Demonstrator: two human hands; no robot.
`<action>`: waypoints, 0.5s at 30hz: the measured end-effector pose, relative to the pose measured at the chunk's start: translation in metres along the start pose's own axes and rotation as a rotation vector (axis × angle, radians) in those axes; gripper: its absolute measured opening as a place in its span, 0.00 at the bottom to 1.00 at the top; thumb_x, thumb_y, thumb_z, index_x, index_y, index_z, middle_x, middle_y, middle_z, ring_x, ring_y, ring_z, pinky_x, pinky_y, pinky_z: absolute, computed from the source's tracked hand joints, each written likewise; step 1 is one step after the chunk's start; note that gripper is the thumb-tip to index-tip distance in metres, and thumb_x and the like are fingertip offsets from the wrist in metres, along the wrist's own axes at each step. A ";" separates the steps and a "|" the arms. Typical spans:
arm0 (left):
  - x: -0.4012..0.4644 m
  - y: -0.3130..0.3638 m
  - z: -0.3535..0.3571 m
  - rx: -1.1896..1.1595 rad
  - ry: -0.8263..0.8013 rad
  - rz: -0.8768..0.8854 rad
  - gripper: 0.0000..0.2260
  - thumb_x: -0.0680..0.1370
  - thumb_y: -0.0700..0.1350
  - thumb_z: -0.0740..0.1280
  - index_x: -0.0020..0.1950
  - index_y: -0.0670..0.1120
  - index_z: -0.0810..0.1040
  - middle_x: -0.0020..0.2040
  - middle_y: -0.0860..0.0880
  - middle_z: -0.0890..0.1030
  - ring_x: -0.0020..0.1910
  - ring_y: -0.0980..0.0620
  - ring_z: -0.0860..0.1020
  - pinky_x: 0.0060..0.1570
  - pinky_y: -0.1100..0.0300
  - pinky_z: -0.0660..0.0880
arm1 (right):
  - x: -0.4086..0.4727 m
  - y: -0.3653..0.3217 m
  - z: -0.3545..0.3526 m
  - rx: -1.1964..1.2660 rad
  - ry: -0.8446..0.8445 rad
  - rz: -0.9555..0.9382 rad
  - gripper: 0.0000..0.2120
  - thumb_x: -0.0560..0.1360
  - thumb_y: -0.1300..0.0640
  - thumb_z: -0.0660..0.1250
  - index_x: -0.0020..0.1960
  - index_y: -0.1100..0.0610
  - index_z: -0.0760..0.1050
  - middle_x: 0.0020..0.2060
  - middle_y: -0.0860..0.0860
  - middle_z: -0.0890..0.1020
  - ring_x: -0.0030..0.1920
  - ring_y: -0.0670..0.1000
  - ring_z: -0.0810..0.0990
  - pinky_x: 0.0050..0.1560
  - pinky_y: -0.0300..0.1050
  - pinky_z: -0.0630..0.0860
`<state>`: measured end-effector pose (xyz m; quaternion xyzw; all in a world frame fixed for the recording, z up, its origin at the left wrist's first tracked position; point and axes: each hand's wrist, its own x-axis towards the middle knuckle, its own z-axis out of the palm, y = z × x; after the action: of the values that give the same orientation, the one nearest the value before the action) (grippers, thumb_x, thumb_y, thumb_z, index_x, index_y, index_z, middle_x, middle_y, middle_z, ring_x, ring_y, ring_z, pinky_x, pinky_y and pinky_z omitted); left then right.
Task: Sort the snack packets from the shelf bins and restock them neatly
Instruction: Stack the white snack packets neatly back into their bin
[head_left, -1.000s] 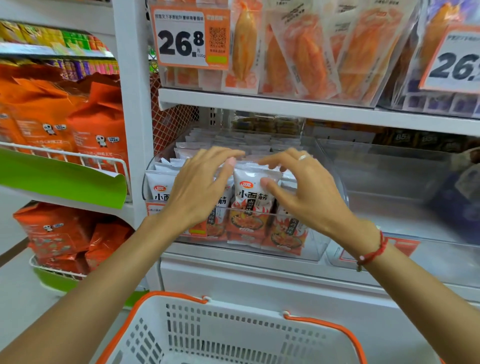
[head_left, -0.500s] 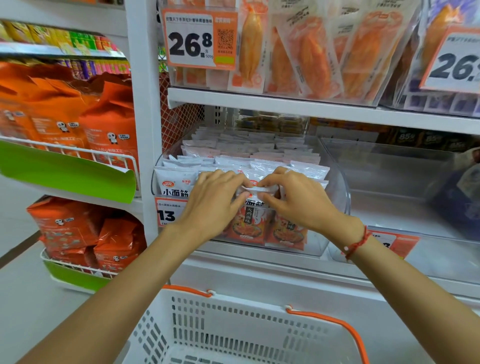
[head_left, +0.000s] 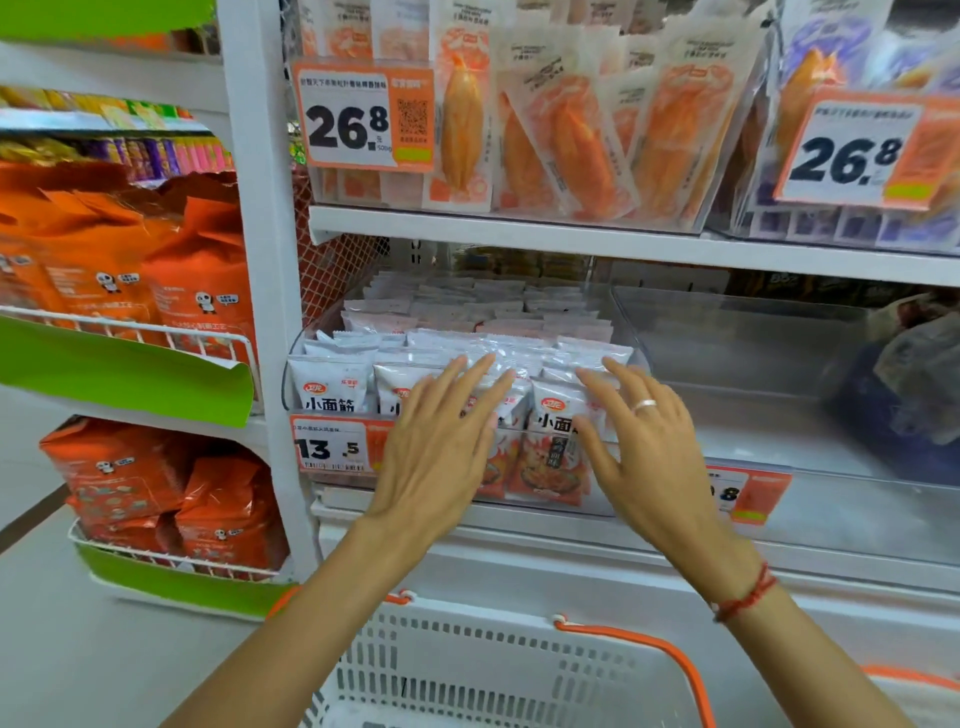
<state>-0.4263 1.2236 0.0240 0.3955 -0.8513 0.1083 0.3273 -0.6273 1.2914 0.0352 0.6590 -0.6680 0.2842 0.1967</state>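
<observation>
Nearest the person, a white basket (head_left: 498, 670) with orange handles sits below the shelf. Above it, the left hand (head_left: 441, 447) and right hand (head_left: 647, 447) hover apart, fingers straight, holding nothing, just before the clear bin (head_left: 641, 364). The snack packets (head_left: 556, 436) stand upright in rows directly ahead between both hands, each about equally near. Behind, further rows fill the bin.

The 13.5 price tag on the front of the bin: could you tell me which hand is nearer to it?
Left. The left hand lies just right of the 13.5 price tag, overlapping its right end; the right hand is farther right.
</observation>
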 end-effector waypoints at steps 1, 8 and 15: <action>-0.001 0.003 0.006 0.023 -0.031 -0.001 0.21 0.83 0.49 0.51 0.76 0.51 0.63 0.74 0.49 0.68 0.75 0.49 0.61 0.73 0.53 0.52 | -0.004 0.003 0.005 -0.031 -0.029 -0.008 0.23 0.81 0.43 0.52 0.73 0.50 0.67 0.72 0.55 0.69 0.70 0.59 0.69 0.64 0.58 0.71; -0.007 0.003 0.017 0.005 0.032 -0.033 0.22 0.83 0.48 0.50 0.78 0.51 0.59 0.78 0.50 0.60 0.78 0.49 0.54 0.75 0.47 0.52 | -0.012 0.004 0.004 0.056 0.095 -0.076 0.23 0.80 0.49 0.58 0.74 0.50 0.64 0.73 0.54 0.67 0.71 0.58 0.66 0.70 0.58 0.64; -0.127 0.017 0.035 -0.041 0.127 -0.264 0.20 0.77 0.40 0.62 0.70 0.44 0.72 0.71 0.46 0.70 0.69 0.46 0.67 0.68 0.53 0.60 | -0.126 0.026 0.014 0.253 0.130 -0.038 0.15 0.76 0.61 0.64 0.61 0.57 0.78 0.62 0.55 0.76 0.64 0.58 0.72 0.65 0.50 0.67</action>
<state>-0.3949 1.2956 -0.0828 0.4895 -0.7716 0.0718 0.3998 -0.6452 1.3782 -0.0588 0.6711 -0.6002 0.4046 0.1601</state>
